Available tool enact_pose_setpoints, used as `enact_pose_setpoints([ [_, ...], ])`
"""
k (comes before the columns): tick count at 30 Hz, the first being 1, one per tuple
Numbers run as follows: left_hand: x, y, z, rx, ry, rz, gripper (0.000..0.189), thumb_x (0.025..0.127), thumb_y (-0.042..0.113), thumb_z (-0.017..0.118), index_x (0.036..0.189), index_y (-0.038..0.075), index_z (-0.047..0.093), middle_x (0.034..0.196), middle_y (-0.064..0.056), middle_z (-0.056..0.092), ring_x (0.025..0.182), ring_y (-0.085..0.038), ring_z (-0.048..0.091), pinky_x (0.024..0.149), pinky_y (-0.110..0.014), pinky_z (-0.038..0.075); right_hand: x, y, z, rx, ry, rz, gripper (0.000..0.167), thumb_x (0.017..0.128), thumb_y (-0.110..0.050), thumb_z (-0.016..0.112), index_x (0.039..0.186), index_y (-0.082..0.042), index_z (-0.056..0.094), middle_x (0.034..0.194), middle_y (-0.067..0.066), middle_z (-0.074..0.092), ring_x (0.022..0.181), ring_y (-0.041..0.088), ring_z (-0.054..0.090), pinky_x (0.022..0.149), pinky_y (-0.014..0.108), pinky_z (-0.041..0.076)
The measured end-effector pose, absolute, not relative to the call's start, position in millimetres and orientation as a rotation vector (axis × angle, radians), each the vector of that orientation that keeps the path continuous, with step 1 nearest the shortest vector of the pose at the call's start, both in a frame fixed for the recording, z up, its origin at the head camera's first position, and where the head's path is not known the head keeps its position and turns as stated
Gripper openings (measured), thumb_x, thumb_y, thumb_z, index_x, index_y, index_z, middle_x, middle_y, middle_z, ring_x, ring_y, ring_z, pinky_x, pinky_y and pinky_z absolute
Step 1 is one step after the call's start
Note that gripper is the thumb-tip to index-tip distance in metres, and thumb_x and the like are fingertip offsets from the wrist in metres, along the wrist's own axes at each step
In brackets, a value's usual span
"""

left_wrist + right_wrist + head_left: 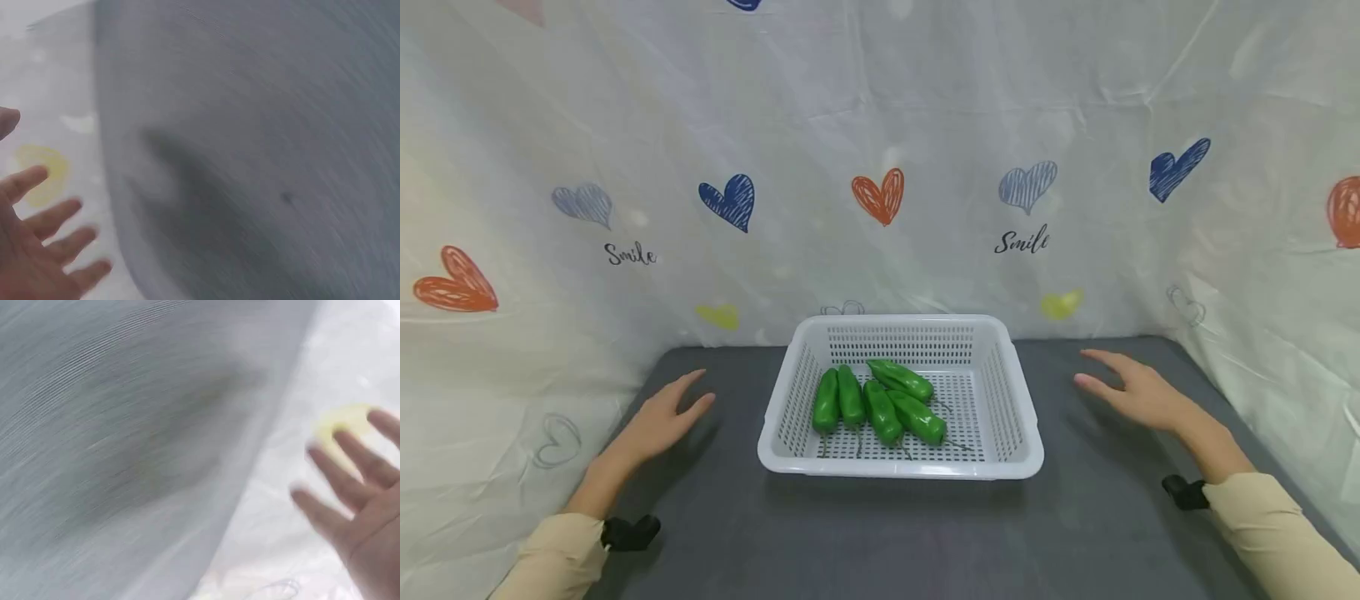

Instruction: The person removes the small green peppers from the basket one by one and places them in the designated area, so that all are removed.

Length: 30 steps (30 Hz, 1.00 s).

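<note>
A white plastic basket [901, 468] with slotted walls stands at the middle of the dark grey table in the head view. Several green peppers [880, 412] with thin stems lie inside it, mostly toward its left and centre. My left hand [658, 421] hovers left of the basket, fingers apart and holding nothing; the left wrist view shows the same hand [37, 250] with its fingers spread. Right of the basket, my right hand [1138, 392] is also raised with nothing in it. Its loosely spread fingers [334, 478] show in the right wrist view. Neither hand touches the basket.
The dark grey table [895, 542] runs up to a white cloth [805, 100] printed with hearts and the word Smile, which hangs behind it and along both sides. A black band [631, 533] circles the left wrist, another band [1183, 492] the right.
</note>
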<state>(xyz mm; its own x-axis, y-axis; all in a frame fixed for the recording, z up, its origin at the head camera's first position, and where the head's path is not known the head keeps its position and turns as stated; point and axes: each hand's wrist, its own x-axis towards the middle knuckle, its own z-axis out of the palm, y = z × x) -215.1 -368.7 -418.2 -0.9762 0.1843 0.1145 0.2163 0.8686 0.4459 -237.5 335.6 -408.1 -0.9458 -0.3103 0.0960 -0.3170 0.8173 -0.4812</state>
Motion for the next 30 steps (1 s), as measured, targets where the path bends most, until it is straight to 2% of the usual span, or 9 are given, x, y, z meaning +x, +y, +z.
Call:
enact_pose_setpoints([
  [2,-216,-364,-410,-0.343,-2.914,-0.988,0.061,0.110,0.035,0.048,0.153,-0.006,0.034,0.147,-0.036,0.040,0.130,-0.056,0.042,0.099,-0.067,0.038,-241,333,-398,0.537,-2.907,0.979,0.055,0.107,-0.035,0.056,0.146,0.003,0.049,0.138,0.027,0.055,0.123,0.045,0.054,0.095,0.058,0.046],
  [4,-216,-355,-401,-0.321,-2.832,-1.266,0.058,0.110,0.034,0.048,0.153,-0.003,0.034,0.146,-0.033,0.044,0.128,-0.052,0.048,0.097,-0.064,0.043,-246,328,-388,0.579,-2.793,1.151,0.044,0.107,-0.027,0.056,0.140,0.003,0.055,0.129,0.022,0.063,0.112,0.034,0.065,0.089,0.045,0.054],
  [6,-219,-344,-395,-0.302,-2.734,-1.514,0.059,0.110,0.033,0.049,0.155,-0.001,0.033,0.146,-0.030,0.046,0.129,-0.049,0.049,0.098,-0.059,0.045,-253,319,-378,0.629,-2.685,1.295,0.037,0.107,-0.021,0.056,0.136,0.003,0.059,0.125,0.017,0.066,0.105,0.024,0.068,0.085,0.034,0.056],
  [8,-223,-332,-392,-0.274,-2.643,-1.740,0.061,0.109,0.034,0.052,0.157,0.003,0.031,0.150,-0.027,0.044,0.133,-0.046,0.046,0.100,-0.056,0.045,-260,305,-368,0.663,-2.602,1.435,0.034,0.107,-0.018,0.058,0.133,0.002,0.061,0.122,0.014,0.067,0.102,0.020,0.069,0.084,0.029,0.055],
  [11,-232,-313,-393,-0.249,-2.556,-1.961,0.062,0.108,0.031,0.055,0.158,0.006,0.029,0.153,-0.023,0.041,0.137,-0.044,0.041,0.102,-0.053,0.044,-269,281,-353,0.700,-2.564,1.516,0.033,0.105,-0.020,0.060,0.131,0.000,0.062,0.122,0.013,0.067,0.101,0.020,0.070,0.084,0.029,0.056],
  [17,-247,-278,-405,-0.295,-2.541,-2.087,0.062,0.105,0.027,0.061,0.158,0.011,0.032,0.156,-0.020,0.037,0.140,-0.040,0.039,0.105,-0.061,0.038,-286,236,-332,0.758,-2.599,1.563,0.036,0.103,-0.024,0.065,0.132,-0.002,0.063,0.126,0.016,0.065,0.105,0.030,0.068,0.085,0.033,0.056],
  [20,-252,-266,-412,-0.342,-2.599,-2.047,0.061,0.103,0.028,0.064,0.156,0.014,0.037,0.155,-0.021,0.038,0.135,-0.039,0.045,0.100,-0.061,0.043,-294,221,-326,0.784,-2.622,1.585,0.039,0.103,-0.023,0.065,0.134,0.000,0.061,0.128,0.017,0.064,0.108,0.036,0.066,0.087,0.037,0.055],
  [24,-254,-260,-419,-0.386,-2.634,-2.027,0.060,0.103,0.027,0.064,0.156,0.015,0.038,0.151,-0.025,0.041,0.124,-0.041,0.055,0.090,-0.055,0.052,-303,203,-321,0.826,-2.641,1.600,0.040,0.102,-0.023,0.067,0.134,0.001,0.061,0.131,0.018,0.063,0.110,0.037,0.066,0.088,0.040,0.055],
  [30,-254,-262,-426,-0.399,-2.621,-2.002,0.057,0.105,0.024,0.062,0.156,0.015,0.038,0.149,-0.027,0.042,0.118,-0.041,0.059,0.083,-0.050,0.056,-312,180,-323,0.847,-2.655,1.745,0.044,0.101,-0.021,0.067,0.136,0.005,0.058,0.135,0.022,0.059,0.114,0.038,0.063,0.091,0.045,0.054],
])
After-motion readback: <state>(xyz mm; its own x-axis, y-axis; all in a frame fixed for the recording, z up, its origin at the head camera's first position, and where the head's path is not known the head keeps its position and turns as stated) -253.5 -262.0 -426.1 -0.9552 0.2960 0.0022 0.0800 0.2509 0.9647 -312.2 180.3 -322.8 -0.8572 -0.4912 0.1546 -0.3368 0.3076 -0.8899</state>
